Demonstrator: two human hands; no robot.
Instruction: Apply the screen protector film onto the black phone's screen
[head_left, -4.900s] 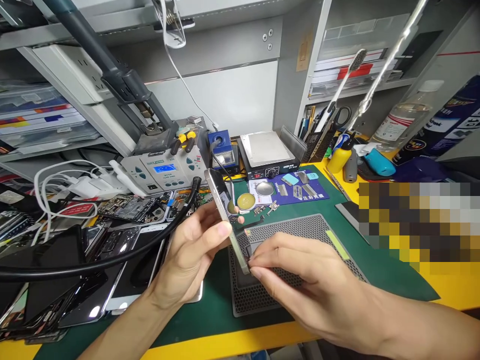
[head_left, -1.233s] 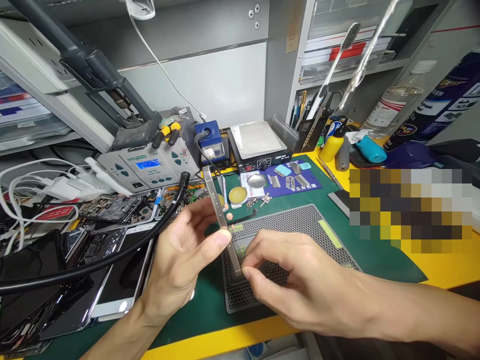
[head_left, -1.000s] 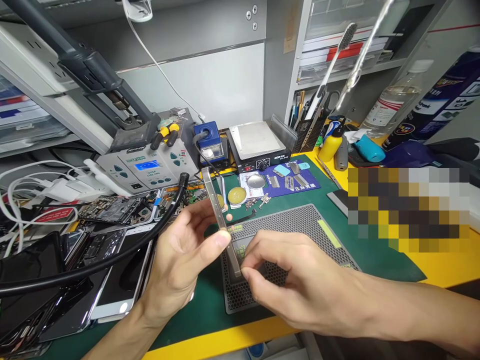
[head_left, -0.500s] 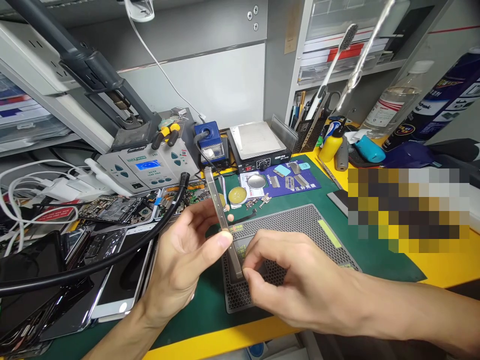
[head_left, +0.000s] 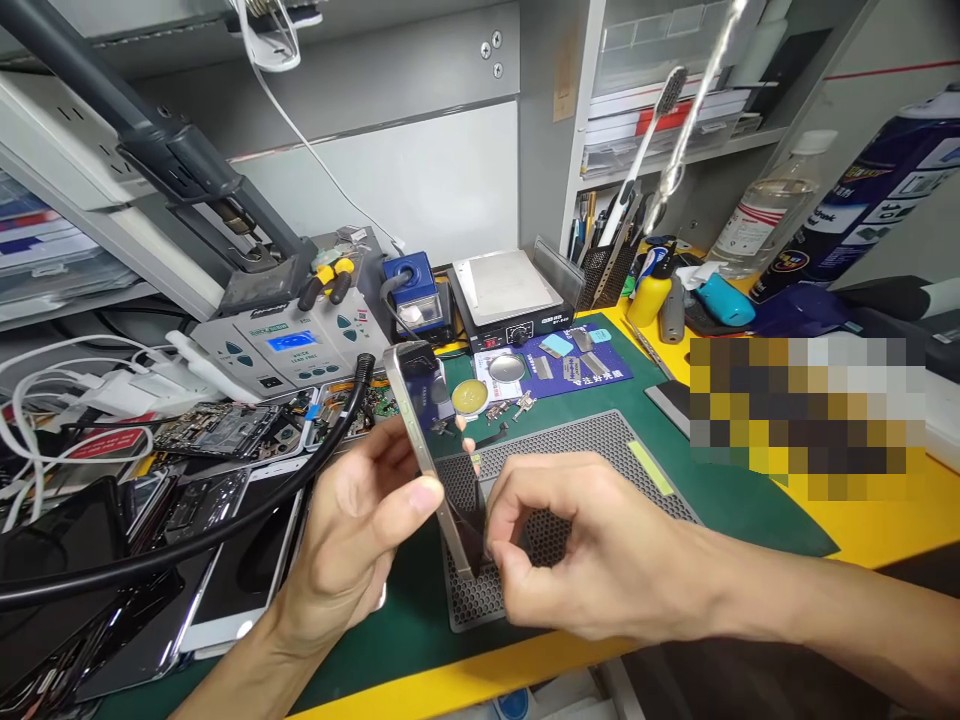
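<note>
My left hand [head_left: 371, 520] grips a smartphone [head_left: 430, 395] by its long sides, thumb on the near metal edge and fingers behind. The phone stands tilted on edge, its dark glossy face turned to the right. Close to the phone's lower end, my right hand [head_left: 574, 545] is closed in a pinch, thumb against curled fingers. Whatever may lie between those fingertips is hidden. Below both hands a grey perforated mat [head_left: 600, 445] rests on the green work mat [head_left: 742, 510].
Phones [head_left: 240, 560] and circuit boards crowd the left, crossed by a black hose [head_left: 300, 490]. A rework station [head_left: 292, 345] and a heating plate [head_left: 510, 290] stand behind. Metal stencils lie on a purple card [head_left: 611, 365]. Bottles and a spray can [head_left: 847, 200] stand at right.
The phone has turned so that more of its dark face shows. My right hand stays pinched near its lower end. The whole view has shifted slightly.
</note>
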